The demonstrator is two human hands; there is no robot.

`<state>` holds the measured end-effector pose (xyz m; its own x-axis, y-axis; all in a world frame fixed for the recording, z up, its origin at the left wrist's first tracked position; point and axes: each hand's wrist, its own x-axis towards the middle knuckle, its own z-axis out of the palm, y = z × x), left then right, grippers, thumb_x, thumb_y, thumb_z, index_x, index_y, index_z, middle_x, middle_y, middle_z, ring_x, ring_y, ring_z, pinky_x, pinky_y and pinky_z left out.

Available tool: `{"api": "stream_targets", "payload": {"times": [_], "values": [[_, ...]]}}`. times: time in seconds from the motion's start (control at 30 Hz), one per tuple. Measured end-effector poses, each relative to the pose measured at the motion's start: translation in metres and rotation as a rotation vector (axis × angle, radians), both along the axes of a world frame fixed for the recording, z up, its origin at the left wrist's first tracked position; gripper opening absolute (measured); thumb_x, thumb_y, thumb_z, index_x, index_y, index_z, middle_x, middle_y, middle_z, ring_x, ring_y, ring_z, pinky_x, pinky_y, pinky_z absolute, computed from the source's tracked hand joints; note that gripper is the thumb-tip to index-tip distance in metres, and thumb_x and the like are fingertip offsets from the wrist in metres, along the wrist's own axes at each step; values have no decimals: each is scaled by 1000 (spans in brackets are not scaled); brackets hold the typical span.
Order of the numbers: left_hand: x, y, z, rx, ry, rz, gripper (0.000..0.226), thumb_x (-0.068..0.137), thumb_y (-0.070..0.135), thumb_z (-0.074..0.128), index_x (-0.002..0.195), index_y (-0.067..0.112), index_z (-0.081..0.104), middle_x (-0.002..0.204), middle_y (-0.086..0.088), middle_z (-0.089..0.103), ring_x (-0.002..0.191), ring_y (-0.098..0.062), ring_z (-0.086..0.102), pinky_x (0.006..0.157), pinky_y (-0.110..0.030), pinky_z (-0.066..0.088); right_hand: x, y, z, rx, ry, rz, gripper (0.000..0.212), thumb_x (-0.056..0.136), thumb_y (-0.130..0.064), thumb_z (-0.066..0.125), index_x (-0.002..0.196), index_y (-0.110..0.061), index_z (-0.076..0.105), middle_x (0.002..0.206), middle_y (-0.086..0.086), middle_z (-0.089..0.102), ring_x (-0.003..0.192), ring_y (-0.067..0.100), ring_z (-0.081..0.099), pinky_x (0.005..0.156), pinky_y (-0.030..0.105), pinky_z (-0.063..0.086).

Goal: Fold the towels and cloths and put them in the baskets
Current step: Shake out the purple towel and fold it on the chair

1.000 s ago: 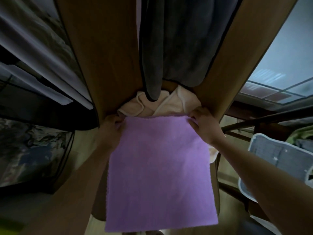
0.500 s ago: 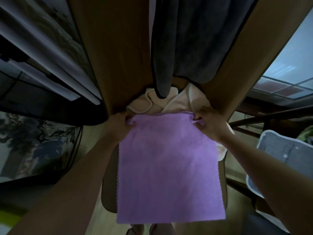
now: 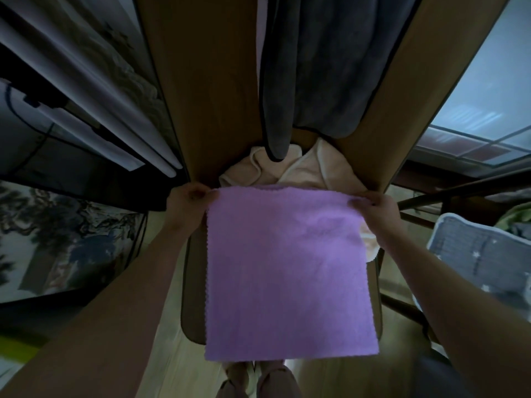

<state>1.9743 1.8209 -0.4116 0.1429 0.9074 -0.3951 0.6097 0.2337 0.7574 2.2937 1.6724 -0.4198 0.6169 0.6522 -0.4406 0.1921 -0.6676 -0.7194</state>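
A purple cloth (image 3: 284,271) hangs flat in front of me, held by its two top corners. My left hand (image 3: 188,206) pinches the top left corner and my right hand (image 3: 379,209) pinches the top right corner. Behind the cloth's top edge lie crumpled cream towels (image 3: 304,168) on a brown wooden table (image 3: 207,90). A dark grey towel (image 3: 324,64) lies spread further back on the table. No basket can be made out.
The table's near rounded edge (image 3: 189,317) shows at the cloth's left side. A grey-blue cushioned seat with stars (image 3: 477,254) stands at the right, with dark chair rails (image 3: 425,196) near it. Curtains (image 3: 86,81) hang at the left. My feet (image 3: 255,380) show below.
The cloth has been pulled wider and flatter between my hands. Both hands and the cloth have shifted a little to the right in view as my head moved.
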Motion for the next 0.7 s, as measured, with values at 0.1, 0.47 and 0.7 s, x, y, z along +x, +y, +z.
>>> {"api": "stream_targets", "payload": {"times": [0.1, 0.47, 0.7], "values": [[3, -1, -2, -159, 40, 95, 18, 80, 17, 75, 65, 14, 66, 70, -3, 65, 76, -25, 64, 82, -38, 54, -5, 0, -4, -19, 91, -155, 14, 80, 0, 62, 92, 3, 69, 71, 18, 59, 72, 18, 53, 64, 26, 41], [23, -16, 2, -224, 425, -191, 39, 88, 32, 65, 59, 8, 53, 65, -4, 52, 73, -23, 55, 50, -22, 32, -25, -9, -2, -20, -5, -75, 24, 92, -9, 57, 112, 0, 67, 92, 15, 67, 79, 19, 54, 64, 22, 37], [22, -21, 5, -169, 513, -256, 30, 87, 29, 65, 85, -1, 68, 85, -15, 64, 80, -26, 60, 61, -26, 41, -28, -16, 9, 47, -172, -55, 19, 83, -12, 71, 100, -4, 74, 98, 8, 69, 92, 21, 62, 80, 26, 45]]}}
